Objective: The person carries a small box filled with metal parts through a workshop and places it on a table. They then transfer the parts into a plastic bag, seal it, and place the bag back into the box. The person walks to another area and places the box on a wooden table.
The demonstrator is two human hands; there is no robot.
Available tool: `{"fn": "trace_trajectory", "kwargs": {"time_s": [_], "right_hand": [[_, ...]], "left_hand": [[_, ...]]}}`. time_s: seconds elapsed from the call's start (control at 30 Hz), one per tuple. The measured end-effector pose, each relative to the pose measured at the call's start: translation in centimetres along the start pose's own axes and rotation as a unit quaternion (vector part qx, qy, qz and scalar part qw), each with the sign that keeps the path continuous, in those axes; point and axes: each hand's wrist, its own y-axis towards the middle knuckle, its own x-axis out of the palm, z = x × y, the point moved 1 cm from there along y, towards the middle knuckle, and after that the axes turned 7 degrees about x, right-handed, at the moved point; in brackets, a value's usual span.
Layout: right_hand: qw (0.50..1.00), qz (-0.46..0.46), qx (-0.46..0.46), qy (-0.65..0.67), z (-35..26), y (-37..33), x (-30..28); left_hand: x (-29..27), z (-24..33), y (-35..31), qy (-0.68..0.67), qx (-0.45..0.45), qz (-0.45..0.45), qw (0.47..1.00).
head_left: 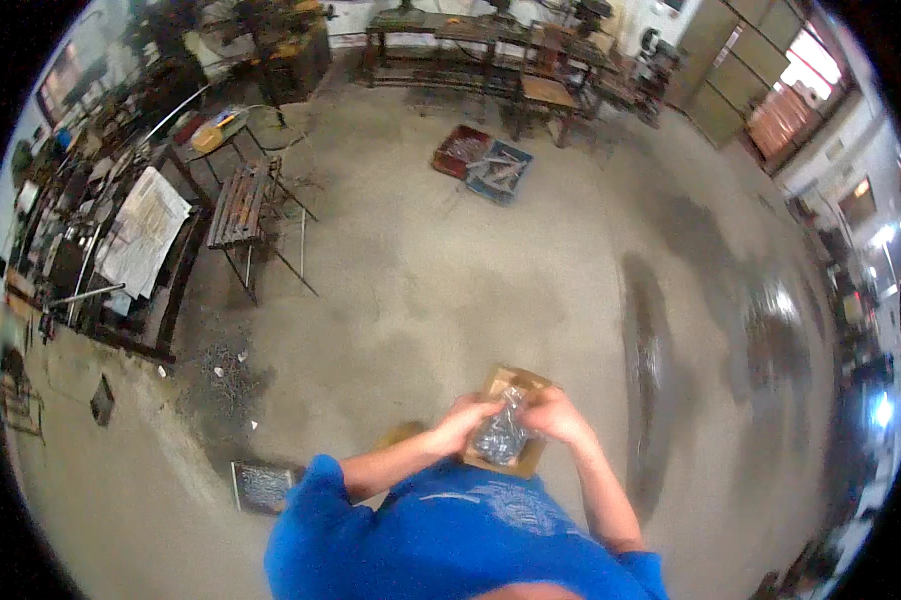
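A small open cardboard box (pixel 519 466) is right in front of my body. Inside it sits a clear plastic bag (pixel 502 437) filled with small dark grey parts, too small to name. My left hand (pixel 464 420) is closed at the bag's upper left, its thumb pointing inward over the box's edge. From the other side my right hand (pixel 557 414) closes on the gathered top of the bag. The fingertips of both hands are partly hidden by the plastic and the box, and what supports the box from below does not show.
Two shallow trays of metal parts, one red (pixel 462 150) and one blue (pixel 499 173), lie on the floor ahead. A slatted stool (pixel 240 205) stands left, beside a cluttered workbench (pixel 135 330) with papers. A grey crate (pixel 262 487) sits near my left elbow.
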Motion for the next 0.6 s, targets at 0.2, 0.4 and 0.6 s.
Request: {"fn": "trace_trajectory", "kwargs": {"time_s": [0.2,0.4,0.6], "right_hand": [[0.97,-0.172,-0.05,0.164,1.7,13.5,-14.8],[0.964,-0.203,-0.065,0.156,-1.3,24.5,-29.1],[0.949,-0.206,-0.053,0.231,-1.2,36.4,-41.5]], "left_hand": [[3.5,7.0,15.9,-0.052,0.047,0.05,0.996],[9.0,14.2,29.4,-0.107,0.081,0.15,0.98],[12.9,22.3,44.6,-0.084,0.126,0.154,0.976]]}}
